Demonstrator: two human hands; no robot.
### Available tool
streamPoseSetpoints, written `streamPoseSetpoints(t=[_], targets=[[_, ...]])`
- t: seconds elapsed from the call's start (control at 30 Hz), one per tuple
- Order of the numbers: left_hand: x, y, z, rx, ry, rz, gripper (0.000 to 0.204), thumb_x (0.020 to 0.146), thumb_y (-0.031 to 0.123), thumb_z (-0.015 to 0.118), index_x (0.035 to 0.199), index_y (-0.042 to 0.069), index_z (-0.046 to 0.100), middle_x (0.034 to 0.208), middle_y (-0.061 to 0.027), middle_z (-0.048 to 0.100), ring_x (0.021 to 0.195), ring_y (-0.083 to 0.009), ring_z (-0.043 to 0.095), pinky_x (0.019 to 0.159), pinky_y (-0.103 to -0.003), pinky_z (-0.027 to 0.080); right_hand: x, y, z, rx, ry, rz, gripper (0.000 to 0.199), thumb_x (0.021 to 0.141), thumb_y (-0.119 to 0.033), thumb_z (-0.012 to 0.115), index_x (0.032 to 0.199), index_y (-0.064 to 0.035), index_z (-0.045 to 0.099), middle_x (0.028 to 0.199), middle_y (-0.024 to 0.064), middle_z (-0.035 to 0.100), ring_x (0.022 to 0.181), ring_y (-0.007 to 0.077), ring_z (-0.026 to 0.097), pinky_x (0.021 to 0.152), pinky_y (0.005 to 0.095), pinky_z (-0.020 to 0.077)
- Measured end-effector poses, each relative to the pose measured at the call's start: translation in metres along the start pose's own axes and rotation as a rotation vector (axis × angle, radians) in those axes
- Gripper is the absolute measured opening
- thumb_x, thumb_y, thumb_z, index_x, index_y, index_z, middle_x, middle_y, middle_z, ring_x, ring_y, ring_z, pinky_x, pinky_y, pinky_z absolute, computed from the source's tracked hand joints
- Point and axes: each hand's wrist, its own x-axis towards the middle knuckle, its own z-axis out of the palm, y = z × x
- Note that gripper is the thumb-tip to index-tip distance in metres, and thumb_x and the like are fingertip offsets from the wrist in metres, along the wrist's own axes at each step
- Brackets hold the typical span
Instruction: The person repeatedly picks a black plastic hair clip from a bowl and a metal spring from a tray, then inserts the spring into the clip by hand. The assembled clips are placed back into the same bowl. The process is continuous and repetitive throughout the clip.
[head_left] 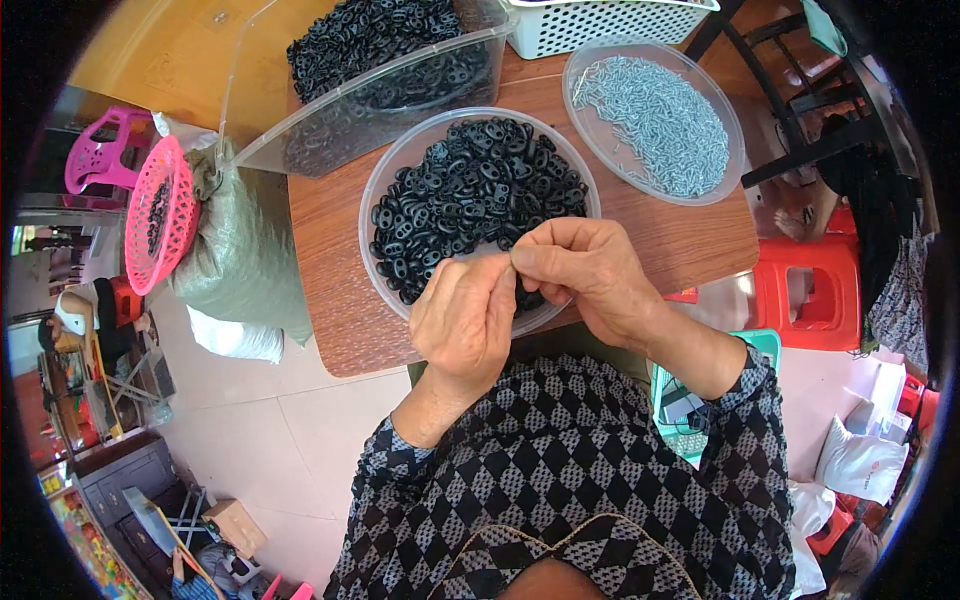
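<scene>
**Table (330,300) with a round tub (370,190) at its near edge**

The brown wood-grain table has rounded corners and stands in a room with a pale tiled floor (300,430). Bare strips of tabletop run left of the tub and along its right side, out to the right corner; the near edge lies close to the person's checked garment (560,440).

The left hand (462,312) and right hand (590,265) meet above the tub's near side, thumbs and forefingers drawn together at the tips; whether a small piece is pinched there cannot be told. Black two-hole pieces (470,185) fill much of the tub.

Beyond, a clear rectangular bin (270,150) of like pieces bounds the far left, and a white perforated basket (610,30) the far side. At the far right, a shallow dish (615,158) holds slender silvery pieces (660,120). A pink basket (175,225) and a green sack (240,255) crowd the left side; a red stool (810,295) stands on the right.
</scene>
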Motion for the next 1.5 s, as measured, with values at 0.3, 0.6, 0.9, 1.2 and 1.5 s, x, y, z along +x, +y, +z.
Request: streamPoseSetpoints(t=[0.3, 0.6, 0.9, 1.2, 1.5], targets=[[0.001, -0.005, -0.008, -0.804, -0.094, -0.81, 0.02, 0.085, 0.004, 0.06, 0.104, -0.002, 0.058, 0.083, -0.0092, 0.065, 0.064, -0.0084, 0.058, 0.053, -0.018, 0.046, 0.006, 0.002, -0.003, -0.125, 0.077, -0.177, 0.011, 0.078, -0.01, 0.065, 0.078, 0.0008, 0.062, 0.071, 0.0023, 0.061, 0.061, 0.0046, 0.05, 0.054, 0.0186, 0.0396], [0.004, -0.003, -0.014, -0.672, -0.07, -0.756, 0.014, 0.085, 0.002, 0.059, 0.097, -0.004, 0.061, 0.077, -0.0071, 0.063, 0.063, -0.008, 0.057, 0.055, -0.018, 0.046, 0.011, 0.008, 0.002, -0.226, 0.038, -0.274, 0.01, 0.081, -0.008, 0.063, 0.082, 0.0015, 0.062, 0.074, 0.0005, 0.061, 0.067, 0.0039, 0.052, 0.058, 0.0192, 0.0432], [0.003, -0.004, -0.017, -0.675, -0.056, -0.739, 0.016, 0.085, 0.001, 0.059, 0.1, -0.004, 0.06, 0.08, -0.0038, 0.061, 0.067, -0.0067, 0.056, 0.059, -0.018, 0.047, 0.01, 0.014, 0.009, -0.239, 0.0, -0.294, 0.011, 0.082, -0.008, 0.062, 0.082, 0.0026, 0.061, 0.074, 0.0013, 0.061, 0.066, 0.0036, 0.052, 0.056, 0.0193, 0.0427], [0.002, 0.0, -0.015, -0.61, -0.041, -0.72, 0.023, 0.084, -0.002, 0.059, 0.106, -0.006, 0.058, 0.085, -0.0071, 0.062, 0.067, -0.0095, 0.056, 0.06, -0.02, 0.048, 0.014, 0.017, 0.007, -0.24, 0.016, -0.294, 0.011, 0.081, -0.009, 0.062, 0.081, 0.0018, 0.062, 0.073, -0.0004, 0.06, 0.066, 0.0032, 0.051, 0.057, 0.0194, 0.0426], [-0.002, -0.001, -0.017, -0.414, -0.13, -0.635, 0.023, 0.084, -0.003, 0.058, 0.107, -0.004, 0.058, 0.085, -0.0044, 0.061, 0.069, -0.0077, 0.055, 0.062, -0.019, 0.047, 0.016, 0.02, 0.006, -0.243, 0.004, -0.275, 0.01, 0.081, -0.009, 0.062, 0.081, 0.0018, 0.062, 0.074, 0.0001, 0.061, 0.067, 0.0037, 0.052, 0.058, 0.0197, 0.0434]])
